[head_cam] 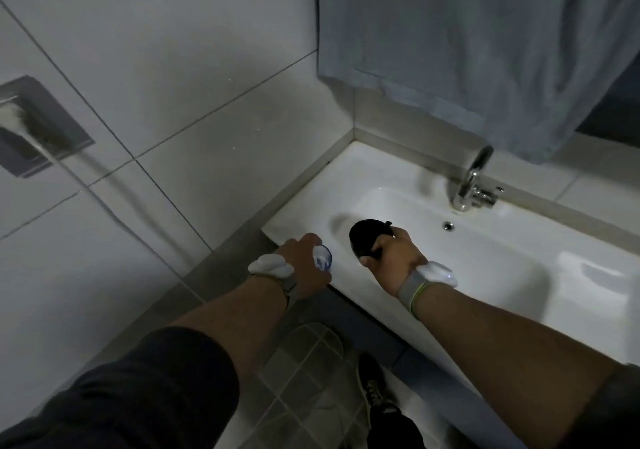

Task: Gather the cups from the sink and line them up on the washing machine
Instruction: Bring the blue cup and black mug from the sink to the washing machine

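Holding a clear blue cup (322, 257) in my left hand (306, 268) at the sink's (433, 296) left rim, I close my right hand (393, 258) on a black cup (367, 237) over the basin. Both grips are full; the black cup lies tilted, mouth leftward. No washing machine or readable writing shows.

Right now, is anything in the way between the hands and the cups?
No, nothing is. The left hand already holds the clear blue cup at the sink's left edge, and the right hand grips the black cup over the basin. The washing machine is not in view.
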Demonstrator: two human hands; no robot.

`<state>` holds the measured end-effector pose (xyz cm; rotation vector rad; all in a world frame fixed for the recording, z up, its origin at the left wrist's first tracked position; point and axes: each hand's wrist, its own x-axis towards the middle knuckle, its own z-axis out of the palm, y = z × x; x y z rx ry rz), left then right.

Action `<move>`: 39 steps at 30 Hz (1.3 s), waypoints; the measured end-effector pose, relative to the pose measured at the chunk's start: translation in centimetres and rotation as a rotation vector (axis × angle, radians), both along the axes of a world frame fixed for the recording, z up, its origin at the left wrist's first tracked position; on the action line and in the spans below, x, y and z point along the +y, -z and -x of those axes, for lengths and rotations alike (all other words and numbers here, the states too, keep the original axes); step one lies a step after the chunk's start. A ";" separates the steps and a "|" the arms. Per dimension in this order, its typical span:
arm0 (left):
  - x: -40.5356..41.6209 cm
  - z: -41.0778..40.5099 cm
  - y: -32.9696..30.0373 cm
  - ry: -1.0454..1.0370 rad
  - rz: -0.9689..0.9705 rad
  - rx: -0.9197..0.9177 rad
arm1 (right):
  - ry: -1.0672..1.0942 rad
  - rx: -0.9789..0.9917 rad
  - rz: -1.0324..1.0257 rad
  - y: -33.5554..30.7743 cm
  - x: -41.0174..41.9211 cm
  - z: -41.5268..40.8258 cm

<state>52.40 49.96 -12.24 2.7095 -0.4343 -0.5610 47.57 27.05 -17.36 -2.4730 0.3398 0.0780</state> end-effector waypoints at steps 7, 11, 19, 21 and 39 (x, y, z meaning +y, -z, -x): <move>-2.7 4.9 -1.4 0.081 0.031 -0.040 | 0.100 -0.051 0.028 -1.4 -2.2 8.5; -5.8 7.0 -2.3 0.156 0.020 -0.048 | 0.164 -0.081 0.054 -2.1 -4.5 13.2; -13.1 13.3 -4.6 0.322 0.054 -0.119 | 0.301 -0.123 0.096 -5.4 -10.2 22.8; -15.1 15.8 -5.2 0.352 0.058 -0.138 | 0.325 -0.123 0.110 -6.3 -11.7 25.9; -29.2 38.0 -8.5 0.626 0.018 -0.245 | 0.415 -0.069 0.193 -8.0 -23.5 50.6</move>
